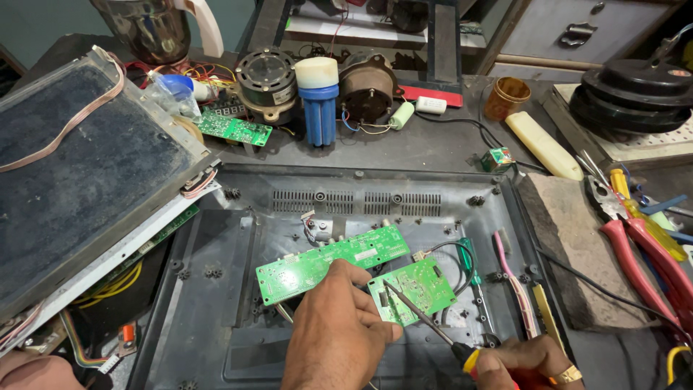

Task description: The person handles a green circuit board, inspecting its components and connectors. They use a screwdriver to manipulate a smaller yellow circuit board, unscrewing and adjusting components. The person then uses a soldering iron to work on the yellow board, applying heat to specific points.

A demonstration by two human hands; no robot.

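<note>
A dark plastic back cover [216, 289] lies open in front of me with two green circuit boards in it. The long board [325, 263] lies slantwise; the small board [419, 285] sits to its right. My left hand [336, 336] is curled over the gap between them, its thumb and fingers pinching the small board's left edge. My right hand [523, 361], with a ring on one finger, grips a screwdriver [426, 321] by its yellow-and-black handle. The thin shaft runs up-left and its tip rests on the small board's upper left part.
A tilted flat panel [86, 166] with ribbon cables leans at the left. Behind the cover stand two motors [267, 79], a blue-and-white filter cartridge [318, 101] and a third green board [232, 128]. Red-handled pliers [642, 260] and other tools lie at the right. Something skin-coloured shows at the bottom left corner [29, 372].
</note>
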